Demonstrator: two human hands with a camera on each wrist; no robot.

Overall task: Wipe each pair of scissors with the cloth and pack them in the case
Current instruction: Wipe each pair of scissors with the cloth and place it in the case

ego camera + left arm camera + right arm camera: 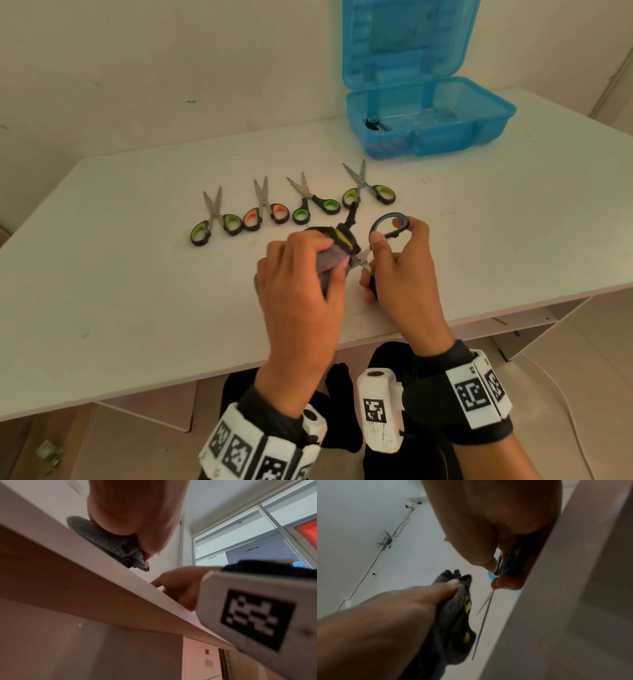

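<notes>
My right hand (394,253) holds a pair of blue-handled scissors (388,224) by the handles, blades parted, above the table's front. My left hand (301,260) grips a bunched grey cloth (329,260) with a yellow stripe, wrapped around the blades. In the right wrist view the thin blades (485,609) run beside the cloth (453,622). The left wrist view shows the cloth (109,545) under my left hand's fingers. Several more scissors lie in a row behind: green-handled (214,219), orange-handled (265,209), green-handled (313,202) and yellow-green-handled (368,188). The blue case (493,130) stands open at the back right, with one pair of scissors (375,124) inside.
The white table (137,291) reaches to the wall behind. Its front edge runs just under my wrists. The case lid (407,37) stands upright against the wall. Below the table a shelf panel and floor are visible.
</notes>
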